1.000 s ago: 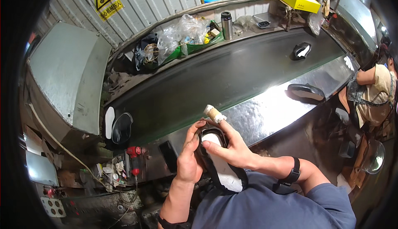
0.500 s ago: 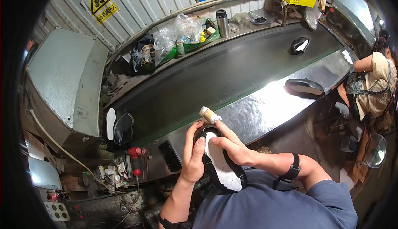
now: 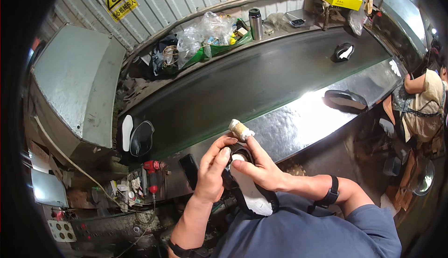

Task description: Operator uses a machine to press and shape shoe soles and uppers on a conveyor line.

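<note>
A black shoe upper (image 3: 275, 199) with a white bottom board (image 3: 253, 192) is tilted against my front, bottom facing up. My left hand (image 3: 211, 176) closes on its far end, thumb and fingers pinching the black edge. My right hand (image 3: 261, 169) grips the other side of that end, thumb lying across the white board. A tan-and-white wrap (image 3: 241, 130) shows at the right index fingertip, stretched beyond the shoe. What the fingers underneath do is hidden.
Ahead runs a dark conveyor belt (image 3: 224, 78) with a shiny metal ledge (image 3: 289, 129). A phone (image 3: 189, 170) and a red power tool (image 3: 153, 176) lie left. Black shoes (image 3: 345, 100) stand farther right, near a co-worker (image 3: 422, 94). A white insole (image 3: 127, 133) lies far left.
My right thumb has slid left across the white board near the shoe's far end. The left fingers have shifted slightly along the edge, and the whole view has moved a little.
</note>
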Available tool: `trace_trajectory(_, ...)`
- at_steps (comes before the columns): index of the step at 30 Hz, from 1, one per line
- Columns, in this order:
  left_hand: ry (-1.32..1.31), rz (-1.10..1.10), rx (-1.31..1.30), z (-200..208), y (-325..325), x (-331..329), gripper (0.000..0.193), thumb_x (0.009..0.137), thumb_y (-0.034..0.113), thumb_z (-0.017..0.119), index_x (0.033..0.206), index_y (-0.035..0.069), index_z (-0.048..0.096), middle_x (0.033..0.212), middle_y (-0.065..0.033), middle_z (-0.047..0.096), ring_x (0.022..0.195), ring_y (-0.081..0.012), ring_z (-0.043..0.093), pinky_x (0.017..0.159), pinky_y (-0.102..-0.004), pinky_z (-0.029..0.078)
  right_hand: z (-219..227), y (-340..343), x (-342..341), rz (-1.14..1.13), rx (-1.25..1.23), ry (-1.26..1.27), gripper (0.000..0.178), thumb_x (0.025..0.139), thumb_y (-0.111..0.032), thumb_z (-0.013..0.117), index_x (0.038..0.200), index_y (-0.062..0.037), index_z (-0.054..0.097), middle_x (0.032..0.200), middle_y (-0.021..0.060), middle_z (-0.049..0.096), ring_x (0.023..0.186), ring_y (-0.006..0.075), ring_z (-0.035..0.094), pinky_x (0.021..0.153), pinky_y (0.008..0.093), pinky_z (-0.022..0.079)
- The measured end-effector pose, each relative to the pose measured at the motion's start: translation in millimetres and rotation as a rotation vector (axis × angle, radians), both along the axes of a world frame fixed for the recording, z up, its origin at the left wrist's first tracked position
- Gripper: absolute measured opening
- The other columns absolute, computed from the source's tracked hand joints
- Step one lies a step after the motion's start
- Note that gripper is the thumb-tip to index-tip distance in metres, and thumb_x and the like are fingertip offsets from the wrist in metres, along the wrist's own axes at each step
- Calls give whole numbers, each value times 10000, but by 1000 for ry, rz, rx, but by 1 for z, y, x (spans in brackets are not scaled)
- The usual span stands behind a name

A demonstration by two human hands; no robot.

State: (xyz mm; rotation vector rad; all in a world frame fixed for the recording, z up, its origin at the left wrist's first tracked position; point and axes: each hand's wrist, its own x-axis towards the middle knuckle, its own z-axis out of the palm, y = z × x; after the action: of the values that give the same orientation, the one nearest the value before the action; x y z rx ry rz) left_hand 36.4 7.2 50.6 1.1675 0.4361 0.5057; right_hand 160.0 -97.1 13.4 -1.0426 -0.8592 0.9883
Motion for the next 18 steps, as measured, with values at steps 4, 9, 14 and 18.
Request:
trace_trajectory(4,57,53,503,-4,-9,4,317,1053,170,453,1280,-33,542,1411,-185,506,1314,-246,479,1122,-378,356,-6,0,9,15,100,33,780,929,-137,622,1547,50,184,1472,181,372,1359,232,389,1123,351,329)
trace_trajectory(9,91,95,677,-14,-12,4,349,1056,190,436,1292,-55,511,1416,-200,501,1325,-289,478,1127,-396,349,3,-6,11,36,67,24,797,942,-122,606,1565,40,137,1472,177,365,1356,244,394,1133,359,316)
trace_trajectory(14,-33,49,29,-3,-4,2,357,1032,226,426,1248,-32,548,1393,-194,519,1271,-267,523,1100,-385,386,6,-4,6,61,39,50,842,947,-149,626,1576,28,96,1494,183,346,1347,261,408,1125,375,333)
trace_trajectory(18,251,-64,-250,32,18,17,260,981,150,503,1105,-21,655,1236,-121,624,1135,-212,598,1043,-361,438,5,-1,5,-28,24,-182,907,937,-185,658,1583,19,54,1531,206,279,1269,268,460,1099,373,367)
